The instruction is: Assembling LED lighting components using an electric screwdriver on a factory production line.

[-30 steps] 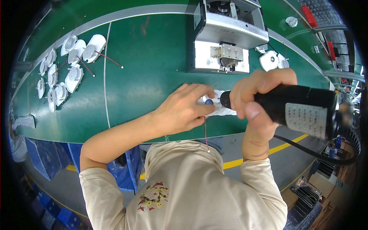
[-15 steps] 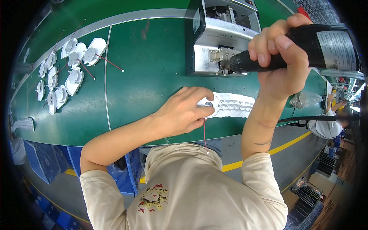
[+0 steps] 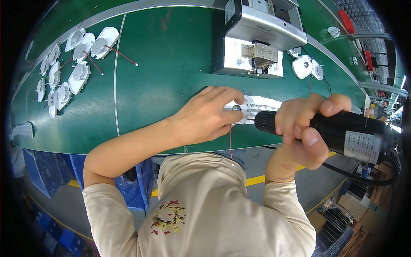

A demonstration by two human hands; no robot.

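One black cylindrical electric screwdriver (image 3: 336, 129) points left, long axis nearly crosswise, gripped in our right hand (image 3: 299, 118); our left hand (image 3: 209, 115) pinches a rounded white plastic part (image 3: 245, 106).

White part (image 3: 242, 105) partly covered by left hand (image 3: 209, 112). Middle of black power driver (image 3: 338, 123) hidden inside right hand (image 3: 305, 124); its bit too small to tell whether touching. Row of white parts (image 3: 266, 103) partly behind both. Silver machine (image 3: 272, 31) cut off by top edge.
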